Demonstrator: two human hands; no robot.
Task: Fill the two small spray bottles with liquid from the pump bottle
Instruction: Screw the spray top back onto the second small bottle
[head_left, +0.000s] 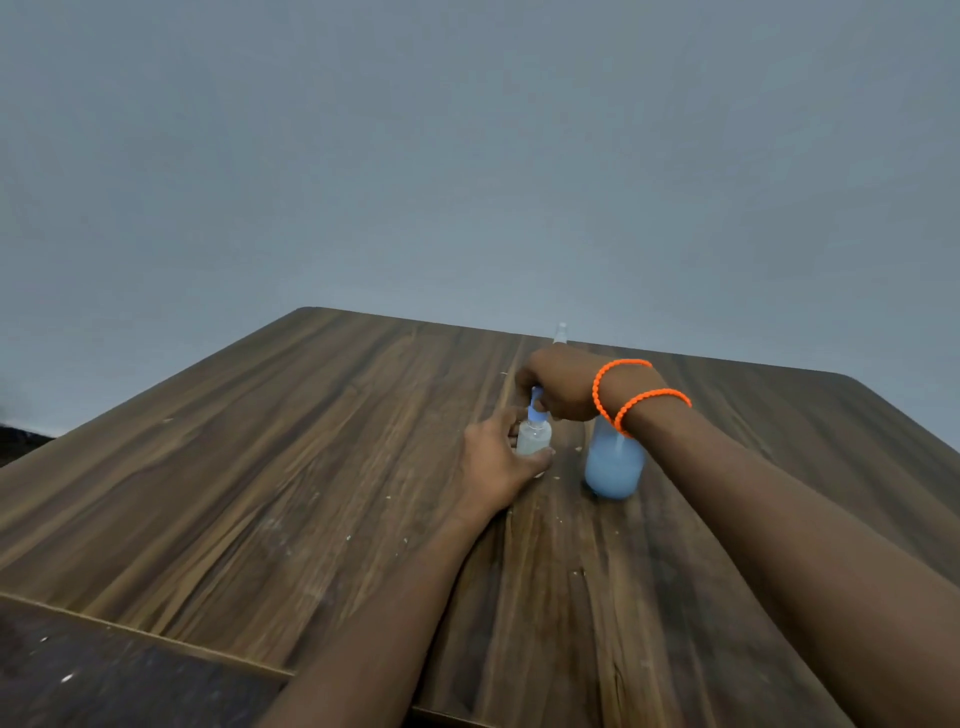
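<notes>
Head view. A wooden table (322, 467) with dark streaked grain is filling the lower half of the frame; a plain grey wall (467, 156) is standing behind it. Pale crumbs and specks are lying scattered on the boards.

Two bare forearms are reaching in from the near edge toward the far middle of the table. The left hand (496, 465) is resting low on the wood, its thumb and fingers wrapping the body of a small clear spray bottle (533, 440), which is standing upright on the table. The bottle is showing pale, cloudy liquid inside.

The right hand (558, 384) is coming down over the top of that same bottle, fingers closing round its blue spray top (536, 408). How firmly it is pinching cannot be told, since the knuckles are hiding the fingertips. Two orange beaded bracelets (623, 395) are sitting on the right wrist.

Just right of the small bottle, apart from it, the pump bottle (614, 465) is standing upright, holding light blue liquid. The right wrist is crossing in front of its upper part, so its pump head is hidden.

Behind the right hand, farther off, the clear tip of a second small bottle (560, 332) is poking up; its body is hidden.
</notes>
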